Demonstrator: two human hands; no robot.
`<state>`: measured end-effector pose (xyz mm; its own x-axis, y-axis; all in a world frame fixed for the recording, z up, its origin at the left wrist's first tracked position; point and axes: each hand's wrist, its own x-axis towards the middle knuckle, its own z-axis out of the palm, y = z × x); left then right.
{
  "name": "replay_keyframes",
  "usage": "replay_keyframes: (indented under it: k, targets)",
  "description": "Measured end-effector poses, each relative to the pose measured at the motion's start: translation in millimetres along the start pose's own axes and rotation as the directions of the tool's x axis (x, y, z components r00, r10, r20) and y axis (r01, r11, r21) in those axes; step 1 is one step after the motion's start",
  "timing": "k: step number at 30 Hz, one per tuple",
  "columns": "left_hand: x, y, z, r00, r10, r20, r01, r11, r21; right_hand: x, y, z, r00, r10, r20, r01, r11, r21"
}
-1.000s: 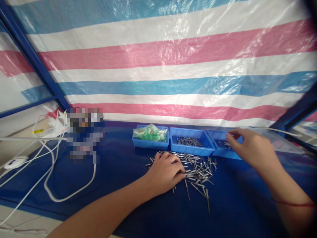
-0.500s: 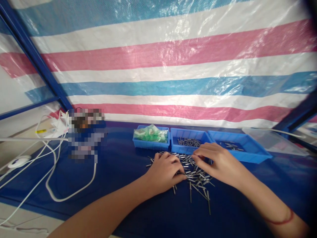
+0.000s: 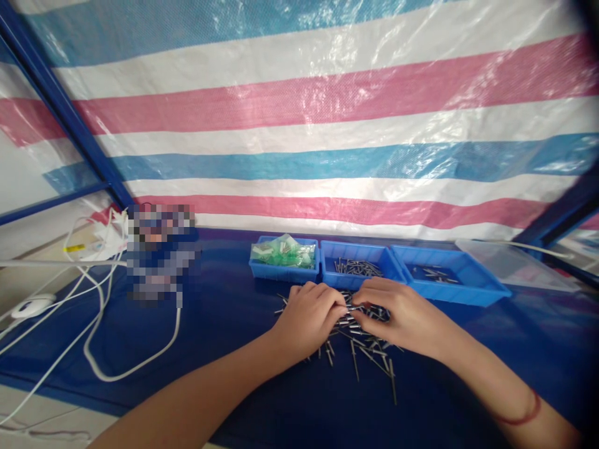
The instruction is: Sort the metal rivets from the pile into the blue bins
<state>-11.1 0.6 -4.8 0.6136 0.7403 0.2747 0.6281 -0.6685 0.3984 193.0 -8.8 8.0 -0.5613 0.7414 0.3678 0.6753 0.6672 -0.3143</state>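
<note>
A loose pile of thin metal pins [image 3: 367,349] lies on the dark blue table cover [image 3: 224,324]. My left hand [image 3: 309,321] rests on the pile's left side with fingers curled. My right hand [image 3: 402,315] is over the pile's right side, fingers bent and pinched toward the left hand; their fingertips meet over a pin [image 3: 352,308]. Behind the pile stand three blue trays: the left tray [image 3: 284,271] holds green plastic bags, the middle tray [image 3: 360,279] holds several pins, the right tray [image 3: 468,290] holds a few pins.
White cables [image 3: 93,312] loop over the table's left side near a blurred object [image 3: 159,255]. A clear plastic lid [image 3: 515,265] lies at the far right. A striped tarp [image 3: 327,125] forms the back wall, framed by blue metal bars.
My right hand came back from the right tray to the pile and closed in toward my left hand. My left hand shifted slightly up onto the pins.
</note>
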Motion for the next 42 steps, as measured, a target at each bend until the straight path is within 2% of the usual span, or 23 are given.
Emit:
replay_keyframes:
  k: [3, 6, 11, 17, 20, 27, 34, 42]
  targets:
    - [1.7, -0.9, 1.1, 0.998, -0.031, -0.046, 0.023, 0.988, -0.150, 1.6, -3.5, 1.9, 1.000, 0.011, 0.000, -0.011, 0.992, 0.128]
    - [2.6, -2.4, 3.7, 0.992, -0.078, -0.098, 0.041, 0.940, -0.338, 3.4, -9.2, 3.0, 0.999, 0.036, -0.013, -0.032, 0.970, 0.239]
    - [1.6, -1.7, 5.1, 0.966, -0.144, -0.214, 0.010, 0.849, -0.528, 5.5, -13.9, 12.8, 0.996, 0.085, -0.022, -0.073, 0.943, 0.324]
    - [3.0, 1.8, 3.4, 0.962, -0.186, -0.200, 0.002, 0.737, -0.676, 5.9, -11.5, 23.7, 0.983, 0.151, -0.105, -0.101, 0.920, 0.378]
    - [3.6, 2.4, 3.1, 0.967, -0.188, -0.175, 0.016, 0.724, -0.689, 5.3, -12.5, 22.6, 0.975, 0.186, -0.125, -0.129, 0.922, 0.365]
    - [2.7, 1.2, 3.6, 0.964, -0.194, -0.182, 0.017, 0.728, -0.686, 6.7, -17.8, 18.8, 0.976, 0.166, -0.141, -0.097, 0.912, 0.399]
    - [3.4, 1.4, 2.4, 0.968, -0.170, -0.184, 0.001, 0.737, -0.676, 7.6, -12.8, 18.9, 0.973, 0.175, -0.150, -0.088, 0.884, 0.459]
    - [3.5, 0.0, 0.4, 0.963, -0.207, -0.170, 0.055, 0.774, -0.631, 5.3, -8.3, 15.1, 0.950, 0.259, -0.175, -0.149, 0.868, 0.473]
